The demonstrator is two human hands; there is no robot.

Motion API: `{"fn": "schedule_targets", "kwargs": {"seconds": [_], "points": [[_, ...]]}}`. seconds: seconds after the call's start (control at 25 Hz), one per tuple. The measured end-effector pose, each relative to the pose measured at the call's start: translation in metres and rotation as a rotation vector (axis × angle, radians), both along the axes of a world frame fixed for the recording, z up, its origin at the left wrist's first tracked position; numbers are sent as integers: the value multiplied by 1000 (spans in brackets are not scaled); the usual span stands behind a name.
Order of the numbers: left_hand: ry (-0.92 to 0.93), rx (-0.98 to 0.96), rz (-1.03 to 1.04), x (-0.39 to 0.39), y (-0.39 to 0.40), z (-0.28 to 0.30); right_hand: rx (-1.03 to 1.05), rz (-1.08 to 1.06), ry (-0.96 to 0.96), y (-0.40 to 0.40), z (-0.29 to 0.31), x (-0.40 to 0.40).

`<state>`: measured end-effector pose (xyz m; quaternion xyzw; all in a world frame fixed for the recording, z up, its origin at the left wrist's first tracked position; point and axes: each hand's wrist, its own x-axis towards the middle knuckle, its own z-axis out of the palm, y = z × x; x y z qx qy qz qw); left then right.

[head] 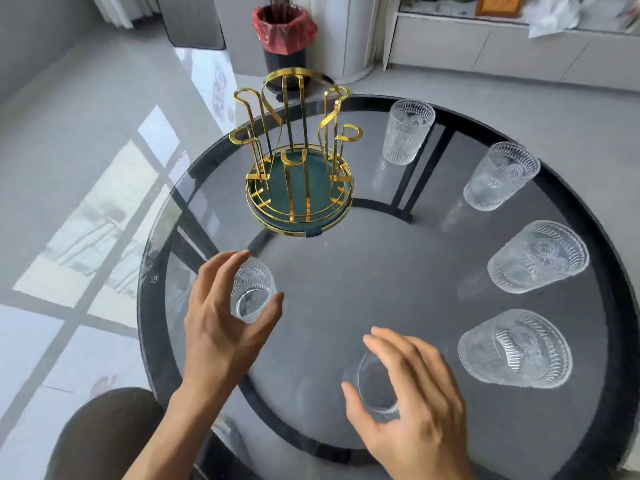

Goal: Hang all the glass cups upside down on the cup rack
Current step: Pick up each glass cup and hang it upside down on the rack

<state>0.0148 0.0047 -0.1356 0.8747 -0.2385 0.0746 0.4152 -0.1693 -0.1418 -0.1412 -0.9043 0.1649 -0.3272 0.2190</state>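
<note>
Left hand [221,323] grip grasping cup [252,291]; right hand [412,407] grip clasping second cup [375,389].

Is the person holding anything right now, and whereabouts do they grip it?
Yes, a glass cup in each hand. The left hand wraps the side wall of one cup; the right hand wraps the side of another.

The bench [346,292] is a round sheet of smooth, glossy tinted glass with a dark rim. At twelve o'clock the rack [294,150] is shiny gold-coloured metal strip over a matt dark green base tray. From one to four o'clock four cups [408,131] are clear pressed glass, ribbed and embossed, glinting. The floor [86,168] looks like polished pale tile, mirroring a window. The bin's liner [284,27] is thin, crinkled red plastic.
</note>
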Motion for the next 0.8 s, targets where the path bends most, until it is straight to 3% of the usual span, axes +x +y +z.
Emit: {"fn": "schedule_targets", "kwargs": {"seconds": [0.2,0.36,0.52,0.68,0.8], "points": [[-88,56,6,-8,2,-5,46,-34,-130,7,-8,-3],[-73,138,-54,-19,9,1,419,-72,-222,24,-20,-19],[-69,239,-43,-23,10,3,701,-87,-140,31,-38,-31],[-37,335,-61,-28,14,11,723,-30,-15,32,-37,-34],[-135,380,-46,-30,16,22,740,-23,-1,32,-34,-35]]}}
